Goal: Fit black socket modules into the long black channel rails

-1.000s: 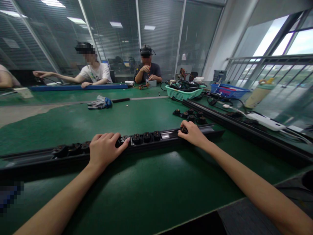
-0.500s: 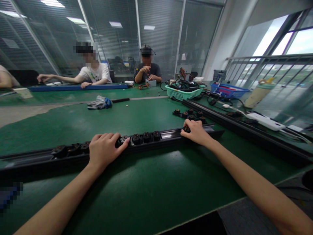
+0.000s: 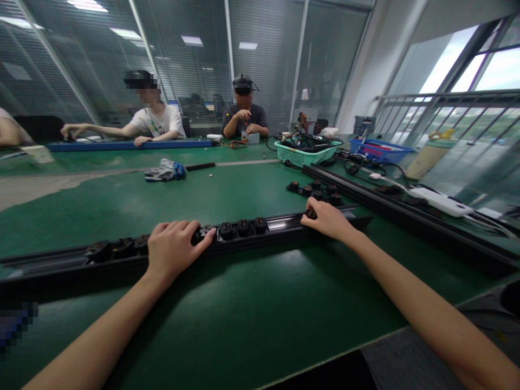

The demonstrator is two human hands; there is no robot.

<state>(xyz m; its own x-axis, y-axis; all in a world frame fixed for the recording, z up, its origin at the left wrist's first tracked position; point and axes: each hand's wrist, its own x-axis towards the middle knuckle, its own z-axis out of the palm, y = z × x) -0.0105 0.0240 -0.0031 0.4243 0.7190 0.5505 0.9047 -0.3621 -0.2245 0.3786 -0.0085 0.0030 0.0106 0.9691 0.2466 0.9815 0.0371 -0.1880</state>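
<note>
A long black channel [image 3: 280, 223] lies across the green table in front of me, with several black socket modules [image 3: 242, 226] seated in it. My left hand [image 3: 173, 246] is closed over the channel left of its middle. Its fingers reach over the far side, and the thumb presses by a socket module [image 3: 206, 231] with a light metal top. Toward the channel's right end, my right hand [image 3: 323, 218] pinches another dark socket module [image 3: 311, 214] between thumb and fingers, in or just over the channel. My fingers partly cover that module.
More socket modules [image 3: 309, 189] lie beyond my right hand. A second black channel [image 3: 406, 216] runs along the right side, near a white power strip [image 3: 441, 201]. Farther back are a green basket [image 3: 303, 156] of cables, a blue basket [image 3: 379, 151], gloves [image 3: 166, 170] and co-workers.
Both my hands stay almost in place; the right one has shifted only very slightly. Across the table, a co-worker's raised hand has moved a little.
</note>
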